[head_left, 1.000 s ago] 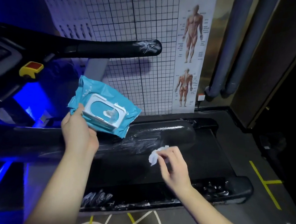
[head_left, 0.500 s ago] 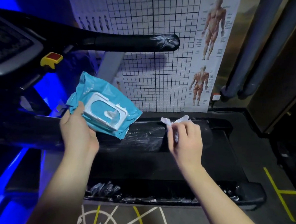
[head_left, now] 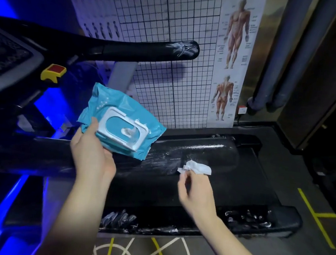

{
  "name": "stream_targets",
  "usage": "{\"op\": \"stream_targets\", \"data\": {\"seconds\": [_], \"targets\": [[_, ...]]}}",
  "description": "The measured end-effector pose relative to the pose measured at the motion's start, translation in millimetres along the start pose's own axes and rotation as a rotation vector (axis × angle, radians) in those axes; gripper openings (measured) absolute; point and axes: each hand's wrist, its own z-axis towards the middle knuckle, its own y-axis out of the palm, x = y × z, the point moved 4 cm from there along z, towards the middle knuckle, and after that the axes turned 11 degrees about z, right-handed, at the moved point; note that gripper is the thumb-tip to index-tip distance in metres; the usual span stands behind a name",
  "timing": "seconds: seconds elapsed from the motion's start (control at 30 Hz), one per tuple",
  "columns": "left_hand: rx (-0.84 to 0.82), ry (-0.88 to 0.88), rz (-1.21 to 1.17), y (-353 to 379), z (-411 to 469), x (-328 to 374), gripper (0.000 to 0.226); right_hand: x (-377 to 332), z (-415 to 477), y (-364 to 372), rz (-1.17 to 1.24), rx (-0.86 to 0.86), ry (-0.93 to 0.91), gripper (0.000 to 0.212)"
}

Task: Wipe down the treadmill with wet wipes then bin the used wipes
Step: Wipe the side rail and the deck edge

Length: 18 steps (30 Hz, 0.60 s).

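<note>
The black treadmill [head_left: 251, 177] lies across the view, its deck streaked with wet smears. My left hand [head_left: 91, 156] grips a teal pack of wet wipes [head_left: 122, 120] from below, holding it above the deck; the white lid is up and a wipe pokes out of the opening. My right hand [head_left: 195, 190] pinches a crumpled white wipe [head_left: 198, 168] at its fingertips over the middle of the deck. The black handrail [head_left: 142, 48] runs above, smeared at its end.
The console [head_left: 6, 58] with a yellow and red safety key [head_left: 53, 72] sits at the left. A grid chart and an anatomy poster [head_left: 232, 57] hang on the wall behind. Grey pipes [head_left: 284, 56] stand at the right. Yellow floor lines [head_left: 317, 215] mark the ground.
My right hand has drawn back from the far side of the deck toward me with the wipe. The left hand keeps the pack in the same place.
</note>
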Motion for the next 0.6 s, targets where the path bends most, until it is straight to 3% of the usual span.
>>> {"op": "stream_targets", "data": {"seconds": [0.2,0.4,0.47,0.53,0.6], "targets": [[0.006,0.019,0.009,-5,0,7,0.03,-10,10,-29,0.09,0.099,-0.005,0.016],[-0.008,0.022,0.038,-9,1,7,0.029,5,8,-37,0.245,0.163,0.022,0.052],[-0.009,0.025,0.042,-10,2,6,0.029,2,9,-45,0.171,0.257,-0.058,0.041],[-0.009,0.026,0.044,-11,2,6,0.028,2,17,-54,0.225,0.345,-0.091,0.016],[-0.012,0.023,0.046,-11,2,5,0.028,-4,25,-60,0.245,0.347,-0.194,0.018]]}}
